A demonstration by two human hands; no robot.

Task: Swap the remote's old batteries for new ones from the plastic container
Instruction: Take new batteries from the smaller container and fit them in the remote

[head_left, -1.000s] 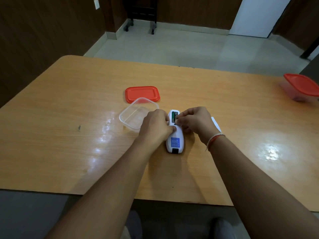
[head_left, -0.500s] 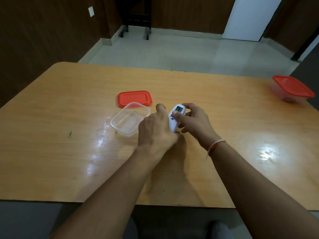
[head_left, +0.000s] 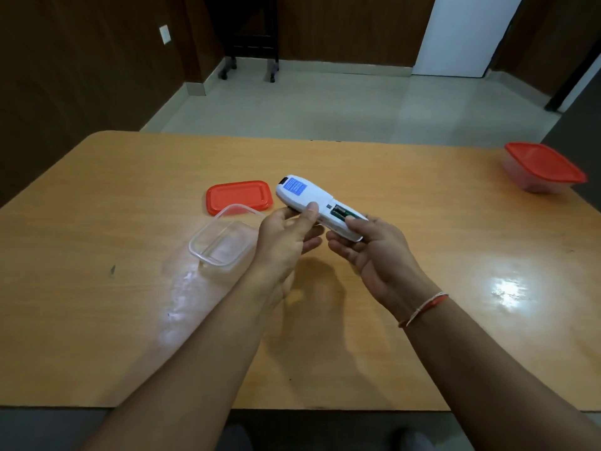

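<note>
Both hands hold a white remote above the table, back side up, with a blue label near its far end. Its battery bay is uncovered and a battery shows inside. My left hand grips the remote's middle, thumb on top. My right hand cups the near end, thumb by the bay. A clear plastic container stands open just left of my left hand; nothing is visible inside it. Its orange lid lies flat behind it.
The wooden table has rounded far corners and bright glare spots. A second container with an orange lid stands closed at the far right edge. The floor lies beyond the table's far edge.
The remote lay flat on the table a second ago; both hands have lifted and turned it so the label end now points away and the battery bay faces me.
</note>
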